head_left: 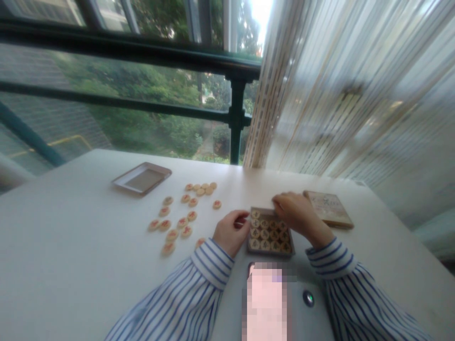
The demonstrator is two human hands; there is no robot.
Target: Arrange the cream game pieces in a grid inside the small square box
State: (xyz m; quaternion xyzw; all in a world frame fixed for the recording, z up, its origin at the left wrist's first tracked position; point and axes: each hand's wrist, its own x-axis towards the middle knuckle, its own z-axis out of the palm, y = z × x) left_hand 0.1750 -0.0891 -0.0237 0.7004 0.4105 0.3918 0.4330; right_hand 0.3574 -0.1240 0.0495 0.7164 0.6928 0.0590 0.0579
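A small square box (292, 248) filled with round wooden game pieces sits on the white table (71, 265) in front of me. My left hand (231, 231) rests at the box's left edge, fingers curled and pinched near the top-left piece. My right hand (296, 213) lies over the box's far right corner, fingers bent down onto it. Several loose round pieces with red marks (177, 223) lie scattered left of the box.
The box lid (142, 178) lies upturned at the far left. A folded wooden board (329, 208) lies right of my right hand. A window railing (234, 118) and striped curtain (337, 94) stand behind the table. A blurred object (266, 303) is at the near edge.
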